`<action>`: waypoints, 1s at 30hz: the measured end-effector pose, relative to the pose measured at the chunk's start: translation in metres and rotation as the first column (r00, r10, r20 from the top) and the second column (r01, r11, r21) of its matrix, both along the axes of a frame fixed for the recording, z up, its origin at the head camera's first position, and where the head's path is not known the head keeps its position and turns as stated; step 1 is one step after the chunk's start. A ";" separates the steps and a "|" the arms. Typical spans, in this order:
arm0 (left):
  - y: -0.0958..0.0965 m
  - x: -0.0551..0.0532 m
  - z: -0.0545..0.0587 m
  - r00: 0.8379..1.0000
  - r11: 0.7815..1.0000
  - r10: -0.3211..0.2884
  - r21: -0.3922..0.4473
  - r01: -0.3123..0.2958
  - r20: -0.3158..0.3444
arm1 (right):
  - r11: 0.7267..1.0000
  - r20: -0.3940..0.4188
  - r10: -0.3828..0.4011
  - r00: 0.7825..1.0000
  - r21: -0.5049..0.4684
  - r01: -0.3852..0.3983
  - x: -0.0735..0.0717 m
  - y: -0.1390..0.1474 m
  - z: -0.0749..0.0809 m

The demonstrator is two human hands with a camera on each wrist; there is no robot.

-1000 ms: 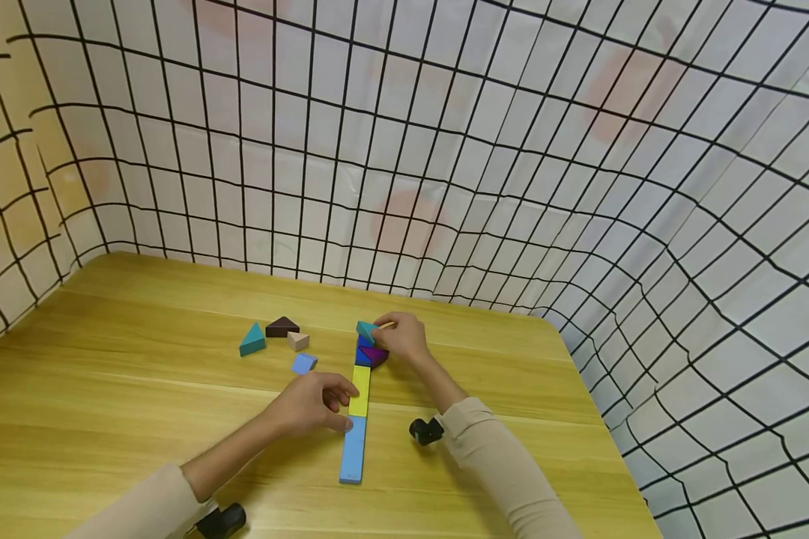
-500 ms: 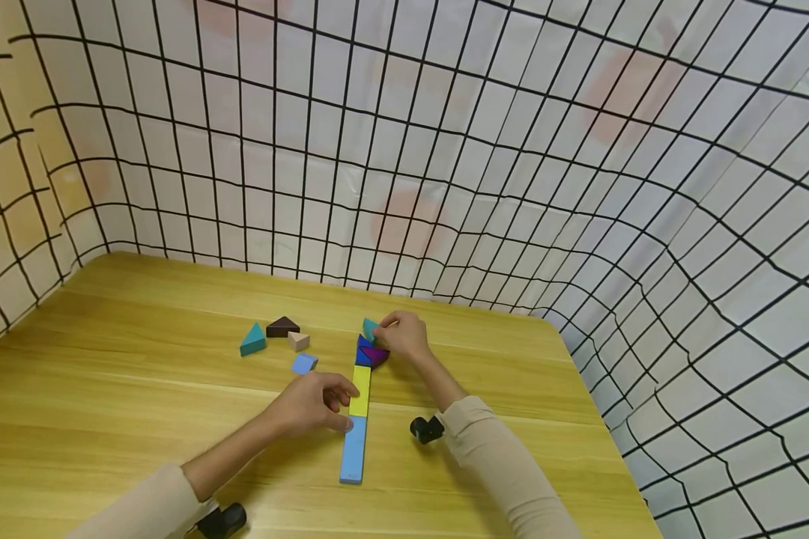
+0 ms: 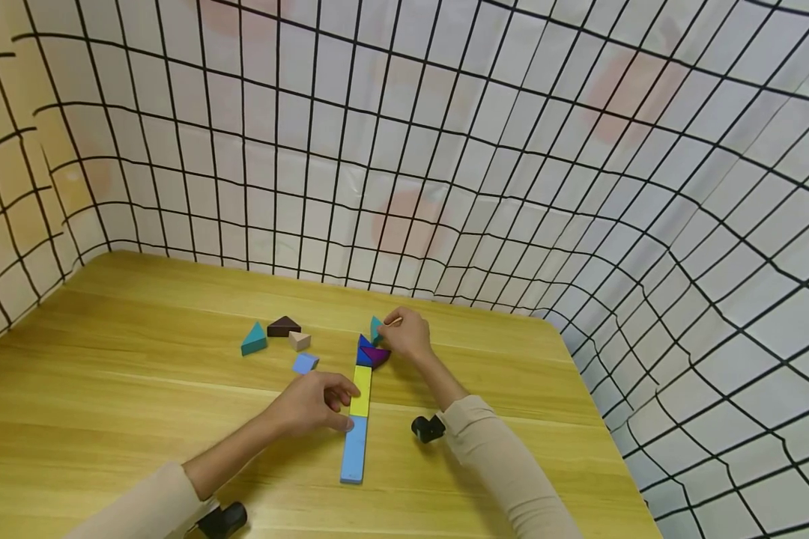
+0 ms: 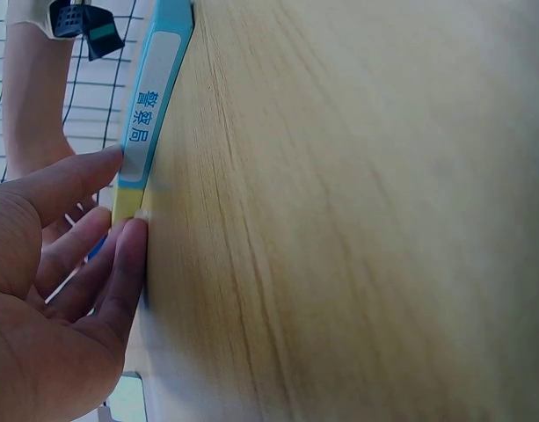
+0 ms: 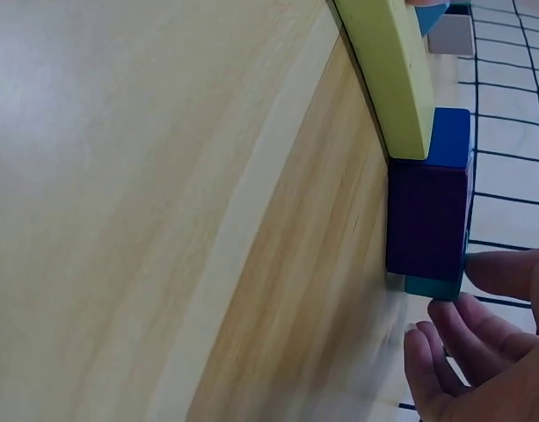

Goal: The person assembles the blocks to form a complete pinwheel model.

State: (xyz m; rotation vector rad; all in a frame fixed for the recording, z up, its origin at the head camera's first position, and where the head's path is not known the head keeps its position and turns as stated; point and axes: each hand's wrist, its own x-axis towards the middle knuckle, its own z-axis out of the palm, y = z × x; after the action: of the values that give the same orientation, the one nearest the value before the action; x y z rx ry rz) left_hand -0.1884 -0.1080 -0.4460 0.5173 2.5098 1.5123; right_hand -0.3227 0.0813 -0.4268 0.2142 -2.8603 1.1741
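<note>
My right hand [image 3: 407, 334] pinches a teal triangular block [image 3: 375, 329] between thumb and fingers at the far end of a row of blocks. Just nearer are a dark blue block [image 3: 363, 350] and a purple triangular block [image 3: 377, 357], side by side. In the right wrist view the purple block [image 5: 427, 220] hides most of the teal one. Nearer lie a flat yellow block [image 3: 360, 389] and a long light blue block [image 3: 353, 449], end to end. My left hand [image 3: 310, 404] rests along their left side, its thumb at the light blue block, its relaxed fingers at the yellow.
Left of the row lie another teal triangle [image 3: 253, 340], a dark brown triangle [image 3: 284, 327], a beige block [image 3: 300, 340] and a small periwinkle block [image 3: 305, 364]. The wooden table [image 3: 141, 359] is bounded by white cloth walls [image 3: 404, 150] with a black grid.
My right hand has turned the teal block and shifted it slightly right, off the dark blue block's far end. The left hand stays where it was.
</note>
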 end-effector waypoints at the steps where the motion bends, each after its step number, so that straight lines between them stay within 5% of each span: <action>1: 0.000 0.000 0.000 1.000 1.000 -0.001 0.001 0.001 -0.002 | 1.000 -0.005 0.002 1.000 0.001 -0.002 -0.001 0.000 0.000; 30: 0.000 0.001 0.003 1.000 1.000 -0.004 0.006 0.004 -0.010 | 0.987 -0.003 0.027 1.000 0.158 -0.026 -0.003 0.005 0.006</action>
State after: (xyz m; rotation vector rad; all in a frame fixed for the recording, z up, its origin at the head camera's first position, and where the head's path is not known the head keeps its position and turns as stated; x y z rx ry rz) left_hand -0.1871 -0.1082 -0.4434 0.5315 2.5110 1.5207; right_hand -0.3262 0.0865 -0.4211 0.2609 -2.9560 0.9490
